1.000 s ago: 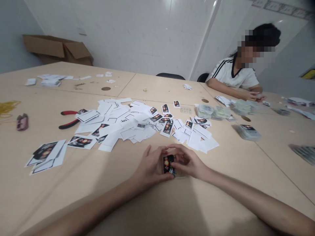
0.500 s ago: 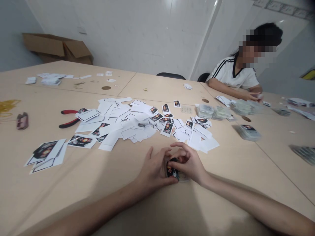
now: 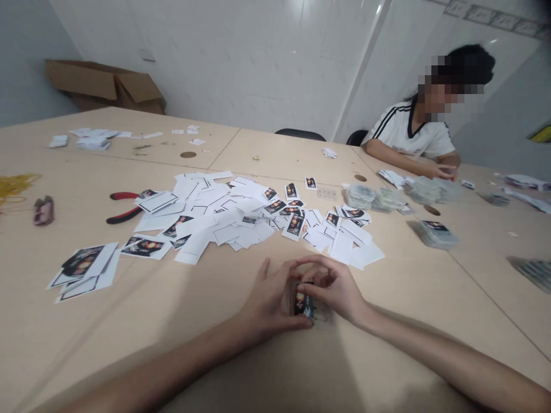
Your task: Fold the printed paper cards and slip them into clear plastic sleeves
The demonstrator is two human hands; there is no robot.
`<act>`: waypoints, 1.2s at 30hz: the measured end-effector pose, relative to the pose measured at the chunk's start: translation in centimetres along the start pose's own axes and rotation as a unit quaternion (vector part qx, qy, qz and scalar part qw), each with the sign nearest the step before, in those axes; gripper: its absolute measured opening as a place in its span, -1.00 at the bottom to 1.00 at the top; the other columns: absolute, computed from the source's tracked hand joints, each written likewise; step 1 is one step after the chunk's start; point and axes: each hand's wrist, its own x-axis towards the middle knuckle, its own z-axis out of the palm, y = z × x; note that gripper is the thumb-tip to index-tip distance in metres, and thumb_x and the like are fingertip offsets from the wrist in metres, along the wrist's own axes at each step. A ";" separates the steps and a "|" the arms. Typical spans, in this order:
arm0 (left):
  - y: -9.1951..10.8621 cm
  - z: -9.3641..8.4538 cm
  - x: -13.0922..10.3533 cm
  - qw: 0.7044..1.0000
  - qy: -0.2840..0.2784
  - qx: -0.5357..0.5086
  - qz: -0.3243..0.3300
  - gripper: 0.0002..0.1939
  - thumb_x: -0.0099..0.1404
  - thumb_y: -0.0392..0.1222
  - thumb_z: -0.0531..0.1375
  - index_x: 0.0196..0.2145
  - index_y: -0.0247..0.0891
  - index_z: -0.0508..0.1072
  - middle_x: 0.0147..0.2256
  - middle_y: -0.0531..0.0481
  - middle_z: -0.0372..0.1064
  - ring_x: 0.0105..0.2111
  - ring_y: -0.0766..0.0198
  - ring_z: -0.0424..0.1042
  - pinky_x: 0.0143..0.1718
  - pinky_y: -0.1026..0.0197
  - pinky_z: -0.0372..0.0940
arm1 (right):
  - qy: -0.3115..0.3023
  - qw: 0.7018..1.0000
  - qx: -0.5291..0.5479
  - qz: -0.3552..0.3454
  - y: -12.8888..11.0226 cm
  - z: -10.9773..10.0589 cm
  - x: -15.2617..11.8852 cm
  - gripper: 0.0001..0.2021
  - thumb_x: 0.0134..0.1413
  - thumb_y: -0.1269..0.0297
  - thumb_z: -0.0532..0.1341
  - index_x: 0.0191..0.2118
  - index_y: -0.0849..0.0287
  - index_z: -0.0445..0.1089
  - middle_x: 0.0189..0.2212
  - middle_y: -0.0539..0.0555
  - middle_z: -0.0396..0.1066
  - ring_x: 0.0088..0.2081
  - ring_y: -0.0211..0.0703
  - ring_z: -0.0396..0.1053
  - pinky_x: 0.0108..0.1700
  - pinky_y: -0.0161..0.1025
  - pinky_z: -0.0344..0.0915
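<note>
Close to me on the table is a small clear plastic case (image 3: 323, 317) with a dark printed card (image 3: 305, 308) on its left part. My left hand (image 3: 275, 298) is curved around the case's left side, its thumb along the near edge. From the right, my right hand (image 3: 333, 287) reaches over the case, and its thumb presses on the top of the printed card. The other right fingers bend behind the case and are partly hidden. Just beyond my hands lies a loose heap of white paper cards (image 3: 228, 212), some printed dark with orange.
Red-handled pliers (image 3: 124, 207) lie left of the heap, near a pinkish object (image 3: 43, 211) and yellow bands (image 3: 17, 188). Clear cases (image 3: 360, 196) stand in stacks to the right; another stack (image 3: 434, 235) is nearer. A co-worker (image 3: 413, 135) sits at the far right. A cardboard box (image 3: 103, 86) stands behind the table.
The printed card now lies straighter and flatter on the left part of the case, with my right thumb pressing it. The whole view has shifted slightly.
</note>
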 end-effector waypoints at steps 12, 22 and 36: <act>-0.2 0.3 0.0 1.000 -0.008 0.004 0.019 -0.24 -0.08 0.08 0.22 -0.01 -0.16 -0.07 -0.06 -0.03 0.26 -0.03 0.07 0.22 0.08 -0.21 -0.44 | 0.012 0.981 -0.137 -0.133 1.0 0.3 -0.7 -0.71 -0.10 0.41 0.19 -0.17 0.09 0.25 -0.50 -0.03 0.38 -0.47 -0.28 0.34 -0.42 -0.33 0.28; -0.1 0.3 0.0 1.000 -0.013 0.006 0.019 -0.24 -0.08 0.06 0.23 -0.01 -0.18 -0.06 -0.03 -0.02 0.21 -0.02 0.08 0.19 0.08 -0.19 -0.45 | 0.016 0.971 -0.175 -0.163 1.6 0.2 -0.8 -0.71 -0.07 0.37 0.18 -0.14 0.09 0.22 -0.46 -0.02 0.40 -0.38 -0.25 0.38 -0.38 -0.33 0.32; -0.2 0.2 -0.1 1.000 -0.016 0.002 0.017 -0.25 -0.08 0.06 0.22 0.00 -0.18 -0.03 -0.02 -0.02 0.19 -0.02 0.09 0.19 0.10 -0.18 -0.45 | 0.017 0.967 -0.178 -0.183 1.3 0.1 -0.8 -0.74 -0.03 0.37 0.16 -0.16 0.09 0.21 -0.45 -0.04 0.41 -0.40 -0.28 0.38 -0.37 -0.34 0.33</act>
